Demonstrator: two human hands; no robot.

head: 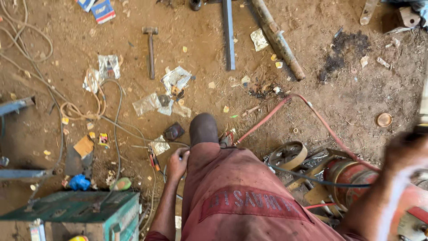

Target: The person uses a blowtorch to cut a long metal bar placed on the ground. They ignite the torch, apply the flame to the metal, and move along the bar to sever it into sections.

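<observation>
My left hand hangs beside my raised knee in red coveralls, fingers curled around what looks like a thin grey cable that runs off across the dirt. My dark boot rests on the ground just ahead of it. My right hand is at the right edge, blurred by motion, above a red gas cylinder. Whether it grips anything is unclear. A red hose curves from near the boot toward the cylinder.
A green metal box sits at lower left. A hammer, a grey steel bar and a rusty pipe lie farther ahead. A pulley wheel, plastic wrappers, scraps and looped cables litter the dirt.
</observation>
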